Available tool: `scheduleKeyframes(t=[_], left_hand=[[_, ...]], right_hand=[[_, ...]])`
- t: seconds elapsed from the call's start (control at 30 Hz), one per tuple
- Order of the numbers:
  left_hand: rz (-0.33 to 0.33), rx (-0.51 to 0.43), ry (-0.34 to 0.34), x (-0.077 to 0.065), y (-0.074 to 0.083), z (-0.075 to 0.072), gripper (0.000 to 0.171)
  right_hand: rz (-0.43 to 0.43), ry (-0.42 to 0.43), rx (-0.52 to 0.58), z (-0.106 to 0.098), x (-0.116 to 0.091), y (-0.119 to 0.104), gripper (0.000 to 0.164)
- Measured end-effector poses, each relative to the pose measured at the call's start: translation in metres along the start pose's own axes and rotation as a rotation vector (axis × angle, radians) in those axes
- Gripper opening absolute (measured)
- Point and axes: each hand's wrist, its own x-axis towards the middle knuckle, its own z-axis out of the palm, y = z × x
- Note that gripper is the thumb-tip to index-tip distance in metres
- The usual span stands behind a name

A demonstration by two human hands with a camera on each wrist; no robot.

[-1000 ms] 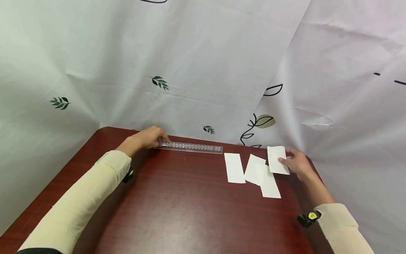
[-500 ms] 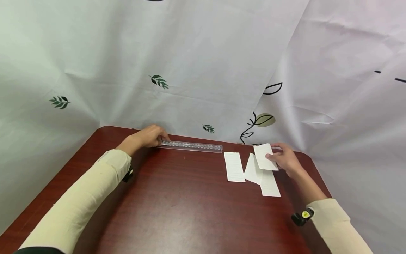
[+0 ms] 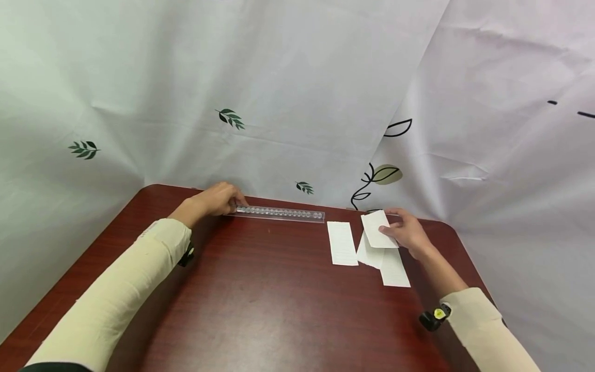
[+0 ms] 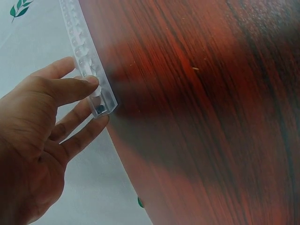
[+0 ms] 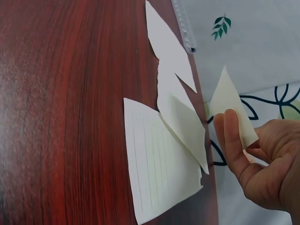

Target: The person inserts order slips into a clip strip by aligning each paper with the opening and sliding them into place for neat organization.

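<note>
At the far edge of the table, my left hand (image 3: 217,199) grips the left end of a clear plastic ruler-like strip (image 3: 281,213) that has a row of round bumps along it. In the left wrist view the thumb lies on top of the strip (image 4: 97,96), with fingers beneath. My right hand (image 3: 410,235) pinches a small white paper piece (image 3: 378,230) between thumb and fingers, held above other slips. Under it lie two overlapping paper slips, one a lined slip (image 5: 159,168) in the right wrist view. Another slip (image 3: 343,244) lies apart to the left.
The dark red wooden table (image 3: 260,299) has rounded far corners. A pale curtain (image 3: 279,103) printed with leaves hangs right behind its far edge. A black wrist device (image 3: 433,319) with a yellow spot sits at the right cuff.
My right hand has moved left with the paper piece, from beside the slips to over the two overlapping ones. The left hand and the clear strip stay in place.
</note>
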Motion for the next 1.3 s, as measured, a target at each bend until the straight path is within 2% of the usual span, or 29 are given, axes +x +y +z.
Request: scheduleKeyframes(t=[0.17,0.53,1.0,1.3], left_hand=[[-0.023,-0.003,-0.002,0.002,-0.001,0.000,0.058],[-0.023,0.001,0.002,0.001,-0.002,-0.001,0.056],[-0.038,-0.005,-0.016,0.002,0.001,0.000,0.056],[-0.060,-0.024,-0.021,0.001,-0.001,-0.001,0.053]], right_hand=[[-0.004,-0.001,-0.031,0.007,0.002,-0.003,0.069],[-0.010,-0.018,0.014,0.029,0.005,-0.013,0.067],[-0.005,-0.040,0.013,0.061,0.008,-0.025,0.063],[-0.027,-0.042,0.031,0.073,0.005,-0.038,0.063]])
